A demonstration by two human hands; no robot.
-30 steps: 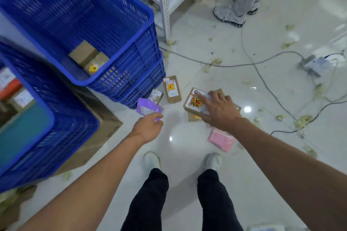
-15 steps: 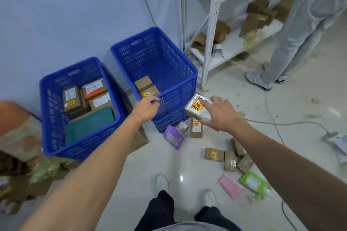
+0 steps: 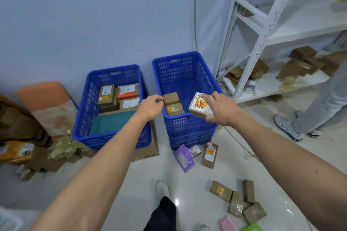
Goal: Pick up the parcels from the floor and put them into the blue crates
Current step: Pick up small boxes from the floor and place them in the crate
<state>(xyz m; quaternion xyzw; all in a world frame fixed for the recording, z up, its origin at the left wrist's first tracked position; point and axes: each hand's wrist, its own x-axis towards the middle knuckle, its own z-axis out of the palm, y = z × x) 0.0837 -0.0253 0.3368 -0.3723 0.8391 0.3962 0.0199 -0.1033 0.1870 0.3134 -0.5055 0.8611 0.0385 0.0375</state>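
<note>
While the right hand [image 3: 221, 110] grasps a small cardboard box [image 3: 199, 106], the box sits tilted above the near right rim of the right blue crate [image 3: 176, 56], not yet released. The fingers [image 3: 206, 97] lie across the labelled top and the thumb presses the near edge. The left hand [image 3: 151, 108] is at the near left corner of the same crate with its fingers curled; whether they grip the rim cannot be told.

Handling judgement:
- Held in 1 hand without visible sag, the box is probably light and stiff.
- Taped faces may be slick. Take hold across 2 opposite edges, not on the label.
- 2 brown boxes [image 3: 171, 98] already lie at the near left end of the crate. Free space lies beyond and to the right of them.

The left blue crate [image 3: 112, 69] already holds several parcels. On the floor [image 3: 187, 189], a purple pouch [image 3: 183, 157] lies near the crate base. It looks soft and smooth, so pinch it at a sealed edge. A cluster of brown boxes [image 3: 238, 200] lies well apart.
</note>
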